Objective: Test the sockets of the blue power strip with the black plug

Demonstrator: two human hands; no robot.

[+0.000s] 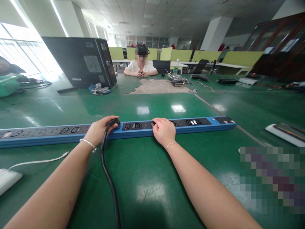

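Note:
A long blue power strip [140, 133] with a black socket face lies across the green table [133, 165]. Its right end stops right of centre, and its left end runs out of view. My left hand [100, 130] is closed on the plug end of a thick black cable [108, 178], at the strip's top near the middle. From there the cable hangs down toward me. My right hand [165, 131] rests on the strip farther right, fingers curled over a small dark thing at the sockets that I cannot make out.
A black computer case [81, 63] stands at the back left, with a glove [99, 89] beside it. Across the table sits a person [141, 65]. A bottle [176, 67] and metal parts lie farther back. White devices sit at both sides.

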